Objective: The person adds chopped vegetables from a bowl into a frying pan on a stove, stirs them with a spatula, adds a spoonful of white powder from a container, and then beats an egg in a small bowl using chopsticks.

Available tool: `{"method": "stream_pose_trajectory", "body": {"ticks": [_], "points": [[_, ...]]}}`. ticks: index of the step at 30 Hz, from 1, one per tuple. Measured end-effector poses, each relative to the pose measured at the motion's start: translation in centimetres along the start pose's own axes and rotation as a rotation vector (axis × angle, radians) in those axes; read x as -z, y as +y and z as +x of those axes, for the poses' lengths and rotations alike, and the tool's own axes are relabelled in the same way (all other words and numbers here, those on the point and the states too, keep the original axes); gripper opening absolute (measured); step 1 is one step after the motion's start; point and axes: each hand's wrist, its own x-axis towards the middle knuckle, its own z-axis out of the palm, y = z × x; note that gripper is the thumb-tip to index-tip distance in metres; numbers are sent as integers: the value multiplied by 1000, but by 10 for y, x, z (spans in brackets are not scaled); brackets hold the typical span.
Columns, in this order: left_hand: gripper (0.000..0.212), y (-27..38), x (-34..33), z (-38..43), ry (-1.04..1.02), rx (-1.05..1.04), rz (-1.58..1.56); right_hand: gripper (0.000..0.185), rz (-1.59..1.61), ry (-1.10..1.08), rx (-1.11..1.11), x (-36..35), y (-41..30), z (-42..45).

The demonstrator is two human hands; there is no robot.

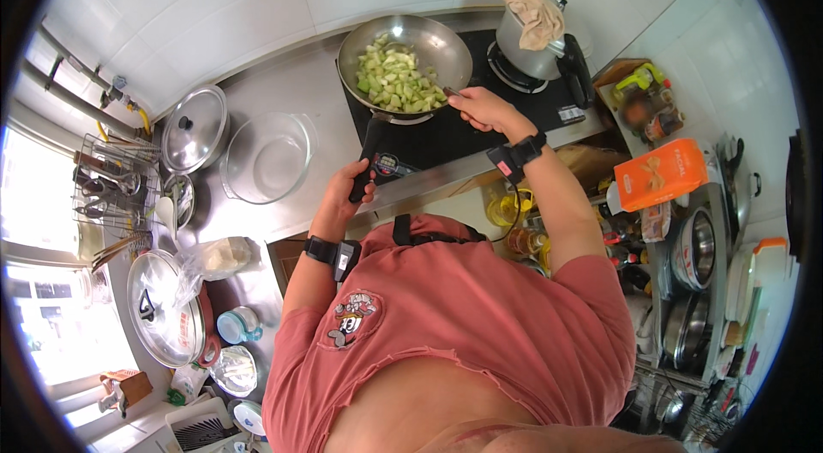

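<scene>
A metal wok (453,54) sits on the black cooktop (431,143). Chopped pale-green vegetable pieces (392,77) are heaped on its left and front side. My left hand (350,186) is closed around the wok's black handle (371,147). With my right hand (485,109) I grip the brown handle (452,92) of a cooking utensil at the wok's right front rim. The utensil's working end cannot be made out clearly among the pieces.
To the right stands a pressure cooker (517,41) with a cloth (533,14) on top. A glass bowl (270,160) and a metal lid (196,128) lie left of the cooktop. A lidded pan (164,311) is farther left; a shelf rack (717,299) stands at right.
</scene>
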Motion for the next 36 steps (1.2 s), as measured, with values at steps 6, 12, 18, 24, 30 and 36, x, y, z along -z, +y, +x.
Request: {"method": "stream_pose_trajectory", "body": {"ticks": [6,12,18,24,30,36], "points": [[16,-1,1,0,1,7,21,30,-517,105,328,10,-13,-61],[15,-1,2,1,16,15,35,34,-562,109,388,14,-34,-103],[19,-2,-1,2,13,20,39,25,-693,55,268,6,-13,-72],[22,-1,-1,1,11,26,34,21,-778,378,254,-12,-7,-34],[22,1,13,6,-26,41,22,27,-706,624,286,0,-12,16],[23,12,6,3,-46,73,59,30,-581,501,224,-12,-3,90]]}}
